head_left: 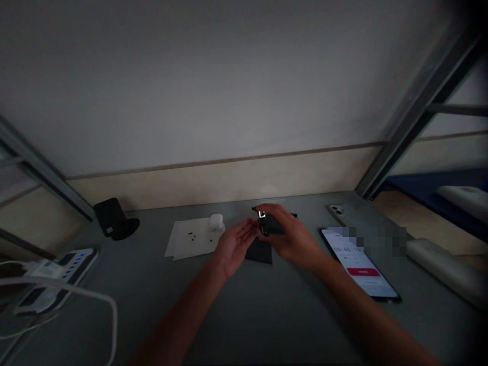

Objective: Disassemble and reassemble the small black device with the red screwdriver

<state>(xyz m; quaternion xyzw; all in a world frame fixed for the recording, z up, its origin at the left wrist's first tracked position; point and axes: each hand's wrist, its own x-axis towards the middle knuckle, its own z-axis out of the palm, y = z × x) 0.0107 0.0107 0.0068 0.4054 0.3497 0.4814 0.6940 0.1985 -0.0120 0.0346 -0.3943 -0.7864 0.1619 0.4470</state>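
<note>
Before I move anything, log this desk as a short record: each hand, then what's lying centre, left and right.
Right hand: holds a small dark object with a bright metallic part; exact type unclear
Left hand: open beside that object; contact unclear
Below hands: black flat item
Left of hands: white sheets bearing small dark pieces; white earbud case at their far right corner
Far left: black stand; power strip nearer the viewer
Right: lit smartphone, red button onscreen; phone with camera lenses beyond
</note>
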